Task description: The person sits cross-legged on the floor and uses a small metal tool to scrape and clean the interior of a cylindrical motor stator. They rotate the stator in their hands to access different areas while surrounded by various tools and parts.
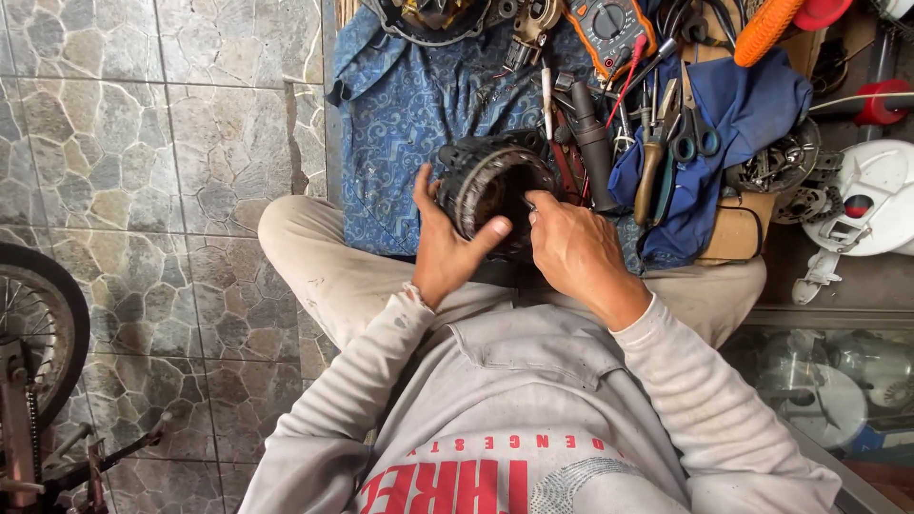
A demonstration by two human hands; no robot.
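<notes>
We are sitting cross-legged on a stone-patterned floor (143, 143), holding a dark ring-shaped stator (490, 186) above our lap, at the near edge of a blue patterned cloth (409, 105); our left hand (447, 249) is gripping it from the left and below, thumb lying across its lower rim, fingers curled round its outer side; our right hand (571, 249) is pinching a small object at the stator's right rim, fingertips pressed together, though we are not able to tell what it is. Just beyond the stator a black cylinder (592, 143) is lying on the cloth; pliers (650, 167) and scissors (693, 133) are resting on a blue rag (752, 109); an orange multimeter (609, 27) is lying farther off; a wheel (43, 324) is standing at our left.
</notes>
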